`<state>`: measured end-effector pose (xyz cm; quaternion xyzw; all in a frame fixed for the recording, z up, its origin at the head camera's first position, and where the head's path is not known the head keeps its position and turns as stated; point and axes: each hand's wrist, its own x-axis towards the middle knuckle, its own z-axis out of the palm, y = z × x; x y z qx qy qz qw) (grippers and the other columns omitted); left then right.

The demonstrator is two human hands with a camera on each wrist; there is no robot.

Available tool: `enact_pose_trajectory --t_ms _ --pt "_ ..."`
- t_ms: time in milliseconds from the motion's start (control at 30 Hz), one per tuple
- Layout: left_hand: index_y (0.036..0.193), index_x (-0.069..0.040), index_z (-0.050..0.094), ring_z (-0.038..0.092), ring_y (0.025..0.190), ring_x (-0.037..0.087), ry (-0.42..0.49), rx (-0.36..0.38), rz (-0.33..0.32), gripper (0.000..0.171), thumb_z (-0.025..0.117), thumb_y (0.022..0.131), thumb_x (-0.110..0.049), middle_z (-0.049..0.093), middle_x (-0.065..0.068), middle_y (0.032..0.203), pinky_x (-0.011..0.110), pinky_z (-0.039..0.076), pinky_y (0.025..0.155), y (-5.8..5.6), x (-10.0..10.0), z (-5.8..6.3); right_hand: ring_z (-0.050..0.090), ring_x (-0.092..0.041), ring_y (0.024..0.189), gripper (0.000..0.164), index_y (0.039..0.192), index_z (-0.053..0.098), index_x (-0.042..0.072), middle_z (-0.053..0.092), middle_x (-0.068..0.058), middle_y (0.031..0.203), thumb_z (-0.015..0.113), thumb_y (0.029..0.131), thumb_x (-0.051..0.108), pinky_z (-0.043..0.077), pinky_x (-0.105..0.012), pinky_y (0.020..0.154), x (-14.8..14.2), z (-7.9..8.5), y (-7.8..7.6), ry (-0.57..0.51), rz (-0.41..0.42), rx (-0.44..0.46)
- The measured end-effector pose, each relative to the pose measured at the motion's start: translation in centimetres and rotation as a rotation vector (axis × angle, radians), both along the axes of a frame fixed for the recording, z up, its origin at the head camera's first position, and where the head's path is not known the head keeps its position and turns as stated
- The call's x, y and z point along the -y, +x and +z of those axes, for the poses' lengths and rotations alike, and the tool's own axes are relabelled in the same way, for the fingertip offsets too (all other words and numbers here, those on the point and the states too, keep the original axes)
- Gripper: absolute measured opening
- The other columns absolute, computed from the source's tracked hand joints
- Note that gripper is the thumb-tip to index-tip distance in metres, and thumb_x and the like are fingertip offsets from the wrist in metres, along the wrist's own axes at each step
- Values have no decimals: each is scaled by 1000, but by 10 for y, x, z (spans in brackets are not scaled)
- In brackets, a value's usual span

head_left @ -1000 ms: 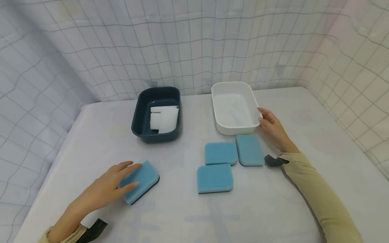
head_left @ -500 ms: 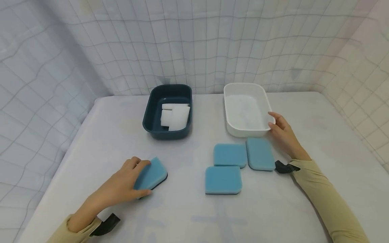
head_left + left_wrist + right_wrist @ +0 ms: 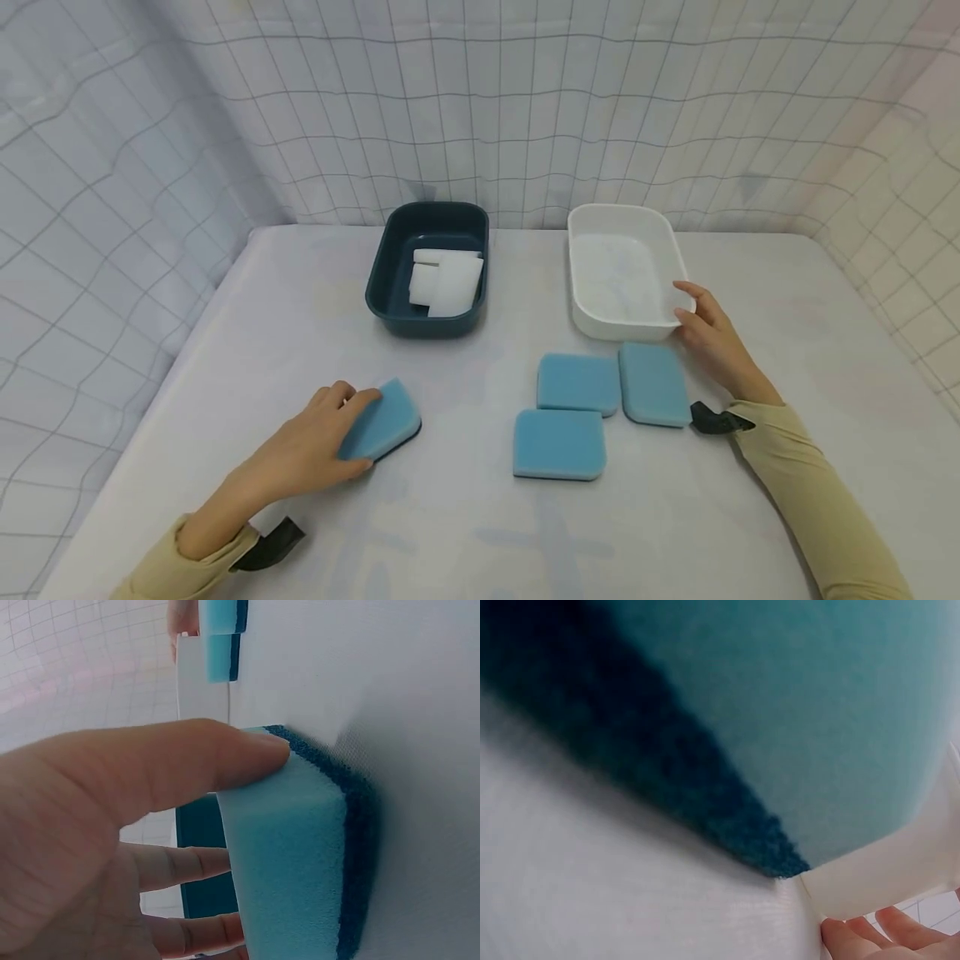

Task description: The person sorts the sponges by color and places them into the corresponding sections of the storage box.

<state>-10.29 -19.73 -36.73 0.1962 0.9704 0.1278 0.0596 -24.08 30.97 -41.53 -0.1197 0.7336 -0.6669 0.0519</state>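
White gridded sheeting [image 3: 525, 100] enclosed the white-covered table [image 3: 450, 517] at its back and both sides, as I observed over the remote feed. I took clock positions in the head view from the middle of the table, with 12 at the far edge.

At 9 o'clock, I found the left hand [image 3: 315, 446] closed in a pinch on the gripped sponge [image 3: 386, 421], light blue with a dark scouring layer facing the table. Its thumb pressed the near edge and its fingers reached the far side. Whether the sponge was clear of the surface, I could not tell.

Near 2 o'clock stood the white bin [image 3: 615, 283], upright. The right hand [image 3: 723, 350] held the rim at the bin's own 4 o'clock corner, thumb and fingers bent about the wall.

I recorded three further blue sponges lying flat: the lengthwise sponge [image 3: 654, 387] at the bin's 6 o'clock, the crosswise sponge [image 3: 577, 382] just beside it at 9 o'clock, and the nearest sponge [image 3: 558, 443] at the crosswise one's 6 o'clock.

At 11 o'clock stood the dark teal bin [image 3: 423, 326], with white pieces [image 3: 456, 283] overlapping toward its 4 o'clock side. Both arms wore tan sleeves [image 3: 821, 492].
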Motion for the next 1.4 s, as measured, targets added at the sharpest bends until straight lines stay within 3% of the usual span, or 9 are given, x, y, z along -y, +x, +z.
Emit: enact_pose_trajectory --t_ms 200,367,600,767,1133,1400 --pt "133 -8 50 49 99 24 -1 -10 15 65 77 76 -23 51 13 118 39 52 72 3 0 3 38 -9 113 45 144 29 20 8 -19 150 42 101 21 42 -4 81 0 2 1 -7 0 -6" --pt "133 -8 52 50 101 27 4 -35 10 64 77 75 -19 51 15 118 40 52 73 3 0 3 40 -5 114 46 145 28 19 11 -15 149 42 101 19 43 -3 85 -1 2 4 -52 18 -3" --pt "135 -5 49 46 110 31 37 -99 2 65 75 76 -12 48 18 122 45 50 83 2 0 3 44 -1 115 45 144 28 16 15 -11 148 40 101 15 45 -5 89 -2 0 2 -133 61 -15" --pt "136 -5 49 45 113 32 64 -110 -16 66 76 76 -12 47 19 124 47 48 88 -2 -6 7 45 0 115 45 144 29 17 16 -14 147 41 101 16 45 -5 89 -1 -1 3 -118 47 -10" --pt "139 -8 46 43 117 31 112 -92 -58 68 76 78 -13 45 17 127 46 48 92 -14 -32 8 45 1 115 46 145 29 17 6 -24 150 41 101 17 45 -4 89 -1 -7 7 -101 35 -10" --pt "140 -9 44 41 121 29 136 -139 -134 69 75 79 -16 43 16 133 42 49 94 -28 -62 19 43 -2 116 47 146 28 19 7 -24 151 41 101 18 44 -3 88 -2 -2 4 -67 32 -5"
